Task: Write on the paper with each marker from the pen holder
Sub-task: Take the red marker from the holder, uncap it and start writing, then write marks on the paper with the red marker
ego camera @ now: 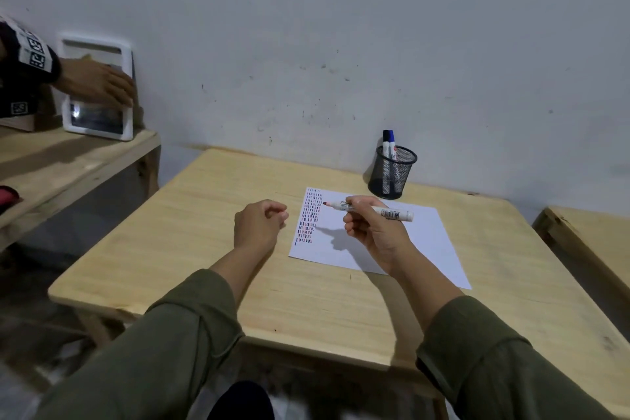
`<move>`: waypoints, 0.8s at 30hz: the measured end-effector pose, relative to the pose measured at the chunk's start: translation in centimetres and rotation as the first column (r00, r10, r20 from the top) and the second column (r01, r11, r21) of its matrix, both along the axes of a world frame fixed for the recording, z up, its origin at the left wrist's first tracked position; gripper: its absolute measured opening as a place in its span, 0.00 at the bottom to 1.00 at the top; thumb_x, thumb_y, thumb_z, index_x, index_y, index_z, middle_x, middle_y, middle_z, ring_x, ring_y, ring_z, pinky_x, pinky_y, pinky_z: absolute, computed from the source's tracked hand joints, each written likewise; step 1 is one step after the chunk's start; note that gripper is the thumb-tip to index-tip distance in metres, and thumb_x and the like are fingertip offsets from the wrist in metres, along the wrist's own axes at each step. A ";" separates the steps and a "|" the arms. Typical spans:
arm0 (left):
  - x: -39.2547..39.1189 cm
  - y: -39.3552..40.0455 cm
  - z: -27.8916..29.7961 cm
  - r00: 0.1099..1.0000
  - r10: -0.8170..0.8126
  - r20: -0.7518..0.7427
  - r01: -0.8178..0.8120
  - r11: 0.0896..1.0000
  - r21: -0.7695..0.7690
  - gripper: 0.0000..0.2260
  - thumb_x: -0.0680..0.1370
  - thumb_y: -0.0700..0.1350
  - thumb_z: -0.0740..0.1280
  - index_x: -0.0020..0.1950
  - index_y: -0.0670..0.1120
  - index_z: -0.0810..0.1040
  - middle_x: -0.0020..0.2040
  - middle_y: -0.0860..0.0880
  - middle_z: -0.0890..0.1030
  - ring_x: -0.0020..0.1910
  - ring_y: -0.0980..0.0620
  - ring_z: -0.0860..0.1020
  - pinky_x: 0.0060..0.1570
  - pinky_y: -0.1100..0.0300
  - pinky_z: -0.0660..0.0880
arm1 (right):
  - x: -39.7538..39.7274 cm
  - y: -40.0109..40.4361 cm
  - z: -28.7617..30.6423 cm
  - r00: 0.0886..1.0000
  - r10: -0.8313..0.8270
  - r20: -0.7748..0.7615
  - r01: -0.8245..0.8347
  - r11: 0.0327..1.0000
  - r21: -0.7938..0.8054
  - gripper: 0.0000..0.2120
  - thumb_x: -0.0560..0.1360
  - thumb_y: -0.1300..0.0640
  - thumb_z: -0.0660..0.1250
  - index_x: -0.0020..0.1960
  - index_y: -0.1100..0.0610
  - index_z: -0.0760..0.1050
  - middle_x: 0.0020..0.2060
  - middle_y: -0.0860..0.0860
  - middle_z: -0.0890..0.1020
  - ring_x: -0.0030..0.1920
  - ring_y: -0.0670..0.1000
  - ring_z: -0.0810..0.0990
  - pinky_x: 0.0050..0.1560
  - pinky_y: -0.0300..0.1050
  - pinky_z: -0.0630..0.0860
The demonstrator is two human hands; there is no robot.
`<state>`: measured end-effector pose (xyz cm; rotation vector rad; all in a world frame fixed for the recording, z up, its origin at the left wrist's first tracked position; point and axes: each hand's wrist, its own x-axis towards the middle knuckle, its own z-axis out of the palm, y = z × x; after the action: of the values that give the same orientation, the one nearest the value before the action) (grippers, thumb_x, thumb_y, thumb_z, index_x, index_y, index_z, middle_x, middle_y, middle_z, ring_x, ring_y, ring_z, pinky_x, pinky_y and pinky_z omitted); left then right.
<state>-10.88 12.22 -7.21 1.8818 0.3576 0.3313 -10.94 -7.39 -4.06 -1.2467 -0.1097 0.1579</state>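
Observation:
A white sheet of paper (pixel 422 235) lies on the wooden table (pixel 191 249), with rows of short red, blue and dark dashes along its left edge. My right hand (pixel 371 232) holds an uncapped white marker (pixel 371 210) above the paper, its red tip pointing left near the dashes. My left hand (pixel 260 222) hovers left of the paper with fingers curled; whether it holds the cap I cannot tell. A black mesh pen holder (pixel 392 174) stands behind the paper with two markers (pixel 389 143), one black-capped, one blue-capped.
Another person's hand (pixel 102 82) rests on a white-framed device (pixel 99 123) on a second wooden table (pixel 68 160) at the left. A third table's corner (pixel 586 232) shows at the right. A grey wall is behind.

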 end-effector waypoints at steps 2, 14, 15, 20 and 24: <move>0.0 0.1 -0.4 1.000 -0.011 -0.004 0.011 0.998 0.059 0.05 0.74 0.39 0.68 0.47 0.45 0.82 0.38 0.47 0.82 0.33 0.57 0.80 0.41 0.67 0.75 | 0.1 0.1 -0.4 1.000 -0.016 -0.015 0.016 1.000 -0.006 0.05 0.77 0.61 0.63 0.47 0.59 0.78 0.27 0.52 0.79 0.30 0.49 0.76 0.33 0.37 0.75; -1.9 0.9 -1.4 0.984 -0.117 -0.133 0.153 0.937 0.313 0.32 0.68 0.52 0.74 0.70 0.47 0.69 0.66 0.48 0.77 0.68 0.49 0.71 0.66 0.57 0.65 | -0.6 2.6 -2.3 0.992 -0.127 -0.009 0.123 0.974 -0.188 0.04 0.71 0.65 0.69 0.40 0.58 0.79 0.26 0.51 0.73 0.26 0.46 0.69 0.28 0.36 0.66; -2.1 1.0 -1.4 0.981 -0.131 -0.143 0.173 0.924 0.340 0.34 0.67 0.53 0.74 0.70 0.47 0.68 0.67 0.48 0.76 0.68 0.49 0.70 0.66 0.57 0.65 | -0.6 2.9 -2.4 0.990 -0.141 -0.003 0.138 0.967 -0.214 0.04 0.71 0.65 0.69 0.39 0.57 0.79 0.26 0.51 0.73 0.25 0.45 0.68 0.27 0.36 0.66; -2.6 1.5 -1.0 0.964 -0.209 -0.166 0.261 0.872 0.414 0.32 0.65 0.52 0.76 0.66 0.47 0.71 0.69 0.46 0.74 0.68 0.51 0.71 0.65 0.60 0.66 | -0.9 4.1 -3.2 0.988 -0.155 0.026 0.154 0.920 -0.361 0.02 0.71 0.60 0.69 0.39 0.57 0.78 0.28 0.50 0.74 0.25 0.43 0.70 0.27 0.34 0.67; -2.7 1.6 -0.8 0.961 -0.222 -0.166 0.272 0.867 0.417 0.33 0.65 0.51 0.76 0.67 0.47 0.71 0.69 0.47 0.73 0.68 0.50 0.71 0.66 0.59 0.66 | -0.9 4.3 -3.9 0.986 -0.155 0.061 0.166 0.876 -0.454 0.04 0.70 0.58 0.69 0.40 0.58 0.79 0.34 0.51 0.81 0.35 0.47 0.77 0.38 0.40 0.73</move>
<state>-13.57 13.81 -7.99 2.3678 0.1137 0.1352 -11.83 -3.10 -7.97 -1.7249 0.0160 0.0229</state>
